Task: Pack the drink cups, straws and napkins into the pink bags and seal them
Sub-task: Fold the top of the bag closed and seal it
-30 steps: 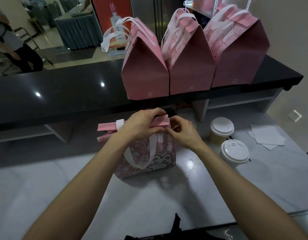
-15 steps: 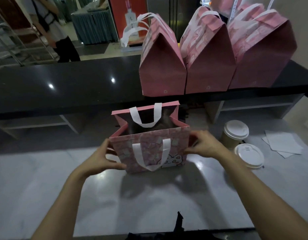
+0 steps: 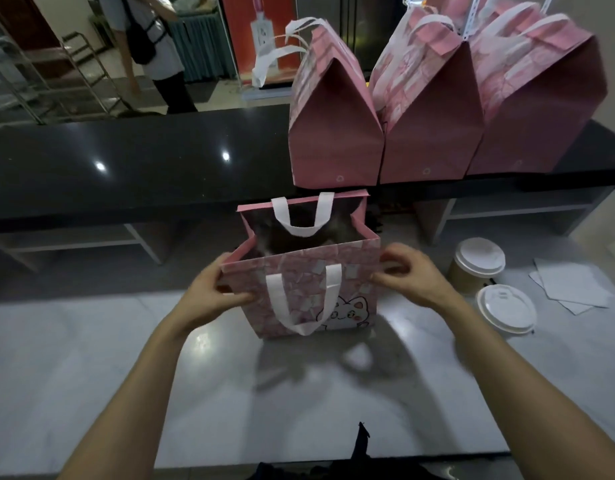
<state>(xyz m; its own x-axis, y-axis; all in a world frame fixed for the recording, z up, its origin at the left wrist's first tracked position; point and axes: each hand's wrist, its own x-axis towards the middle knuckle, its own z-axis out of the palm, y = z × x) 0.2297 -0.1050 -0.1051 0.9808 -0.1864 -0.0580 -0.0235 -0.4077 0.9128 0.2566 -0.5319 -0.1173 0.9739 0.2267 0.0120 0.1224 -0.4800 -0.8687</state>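
Both hands now sit higher: left hand (image 3: 209, 292) pinches the open bag (image 3: 309, 292), right hand (image 3: 408, 277) blurred, grip unclear; cups (image 3: 479, 263) go in next.

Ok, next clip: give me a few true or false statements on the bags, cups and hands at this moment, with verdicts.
1. The pink bag on the white counter is folded shut. False: its top is open.
2. Three closed bags stand on the black ledge. True.
3. The left hand grips the open bag's left edge. True.
4. Both lidded cups are inside the open bag. False: they stand on the counter to its right.
5. The right hand holds a cup. False: it is at the bag's right edge.
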